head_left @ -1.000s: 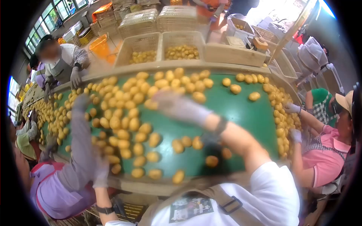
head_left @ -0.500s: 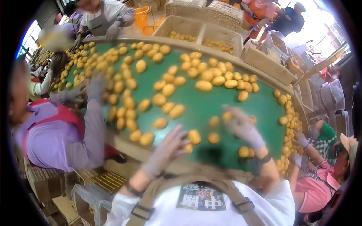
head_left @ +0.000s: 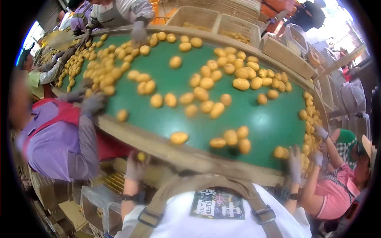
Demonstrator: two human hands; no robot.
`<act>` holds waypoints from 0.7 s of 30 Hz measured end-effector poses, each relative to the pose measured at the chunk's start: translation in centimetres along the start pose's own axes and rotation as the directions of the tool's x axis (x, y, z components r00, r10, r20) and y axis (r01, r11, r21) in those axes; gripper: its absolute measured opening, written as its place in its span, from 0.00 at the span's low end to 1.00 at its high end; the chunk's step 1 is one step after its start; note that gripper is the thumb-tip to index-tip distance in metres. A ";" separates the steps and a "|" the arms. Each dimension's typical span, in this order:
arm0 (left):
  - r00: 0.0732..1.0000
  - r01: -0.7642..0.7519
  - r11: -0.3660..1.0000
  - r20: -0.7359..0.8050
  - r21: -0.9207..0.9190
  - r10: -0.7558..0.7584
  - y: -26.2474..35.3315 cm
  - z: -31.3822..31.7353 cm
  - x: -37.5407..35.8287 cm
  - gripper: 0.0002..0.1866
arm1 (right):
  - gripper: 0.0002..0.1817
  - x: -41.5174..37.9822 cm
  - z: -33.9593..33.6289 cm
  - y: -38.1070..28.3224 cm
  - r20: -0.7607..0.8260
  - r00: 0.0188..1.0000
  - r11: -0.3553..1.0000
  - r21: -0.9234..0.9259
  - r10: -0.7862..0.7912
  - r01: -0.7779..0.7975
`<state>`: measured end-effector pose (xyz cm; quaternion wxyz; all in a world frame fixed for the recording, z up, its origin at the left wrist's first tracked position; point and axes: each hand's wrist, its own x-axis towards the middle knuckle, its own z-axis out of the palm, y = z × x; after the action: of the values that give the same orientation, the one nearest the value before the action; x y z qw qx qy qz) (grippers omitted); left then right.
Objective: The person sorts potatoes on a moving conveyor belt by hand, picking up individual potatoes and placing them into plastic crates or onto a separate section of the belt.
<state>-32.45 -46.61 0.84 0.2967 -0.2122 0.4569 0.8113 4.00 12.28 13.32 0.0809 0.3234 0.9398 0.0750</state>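
Note:
My left hand [head_left: 134, 166], in a pale glove and blurred, is past the near edge of the green conveyor belt [head_left: 258, 119], low on the left. Its fingers are closed round a small potato [head_left: 141, 156]. At the belt's near right corner my gloved right hand [head_left: 295, 164] holds its fingers stretched out, with nothing seen in them. Right beside it lies a pair of potatoes [head_left: 280, 152]. Several potatoes [head_left: 231, 137] form a loose cluster nearer the middle, and a larger group [head_left: 242, 73] is spread farther back.
A co-worker in purple [head_left: 63, 139] works close on my left, one in pink [head_left: 333, 194] on my right. Another person's gloved hand [head_left: 139, 33] reaches over the far rim. Crates [head_left: 194, 16] stand behind the belt. A plastic-lined box [head_left: 97, 198] sits below left.
My left hand has moved from the belt down and left, past the edge, with a small potato. My right hand has shifted right and nearer. Potatoes on the belt have changed position.

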 end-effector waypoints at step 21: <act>0.462 -0.528 0.081 0.206 0.845 0.863 6.1 8.6 -4.6 0.20 | 0.19 20.9 -1.8 -4.5 -0.431 0.718 0.429 0.881 0.547 0.202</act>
<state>-33.82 -42.99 11.64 -0.1649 0.0671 0.8643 0.4705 -15.34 21.60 12.07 -0.4521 0.3688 0.7512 -0.3087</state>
